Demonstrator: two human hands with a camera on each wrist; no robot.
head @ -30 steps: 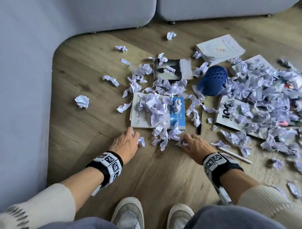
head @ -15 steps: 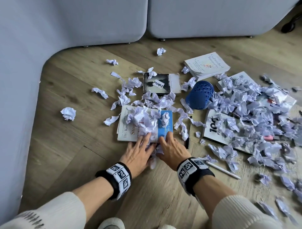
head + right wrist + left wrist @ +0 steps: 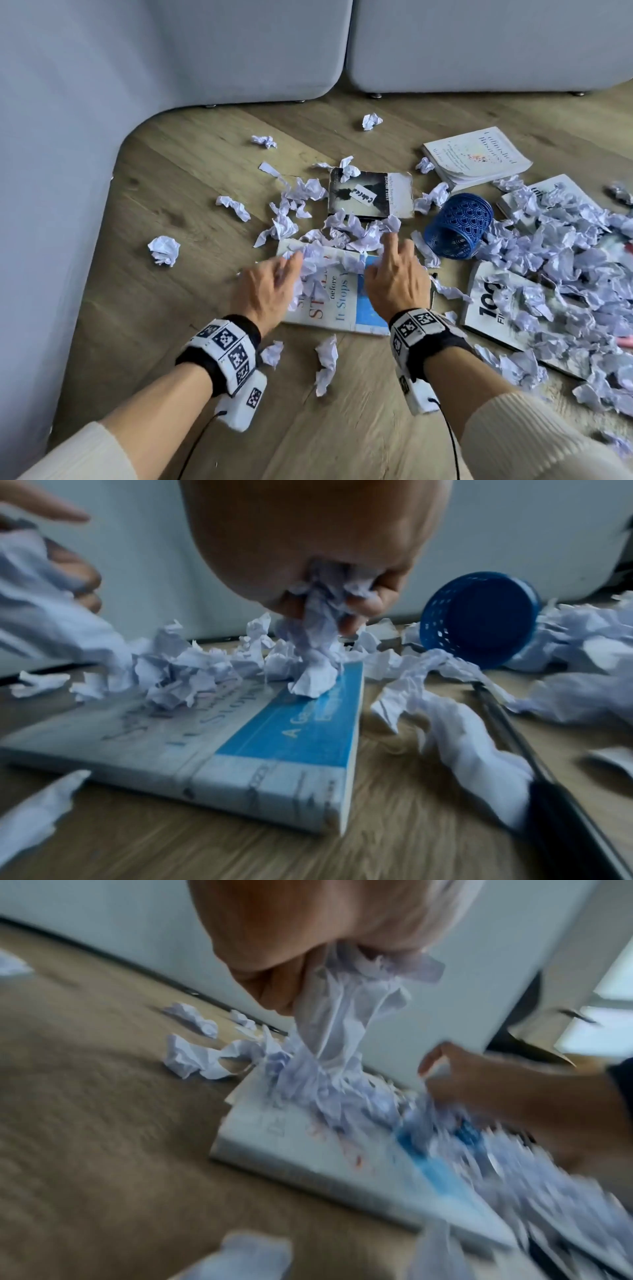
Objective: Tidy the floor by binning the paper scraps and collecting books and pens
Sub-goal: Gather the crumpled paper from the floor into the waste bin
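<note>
Your left hand (image 3: 265, 291) and right hand (image 3: 394, 284) were both over the white-and-blue book (image 3: 337, 301) lying flat on the wooden floor (image 3: 178, 274), a little apart from each other. In the left wrist view your left-hand fingers (image 3: 270, 988) were curled round a bunch of crumpled paper scraps (image 3: 346, 1020) that trailed down to the book's cover. In the right wrist view your right hand likewise pinched a wad of paper (image 3: 322, 610) whose lower end touched the blue band of the cover. More scraps lay heaped on the far half of that book and on the floor just beyond it. A dark book (image 3: 370, 195) lay farther off, a white book (image 3: 476, 159) near the grey sofa (image 3: 479, 44), and another book marked "100" (image 3: 493, 298) sat to the right, half buried under a large heap of scraps (image 3: 565, 246). A blue mesh basket (image 3: 457, 224) lay tipped on its side between the dark book and that heap. A dark pen (image 3: 561, 785) rested on the floor just right of the white-and-blue book.
</note>
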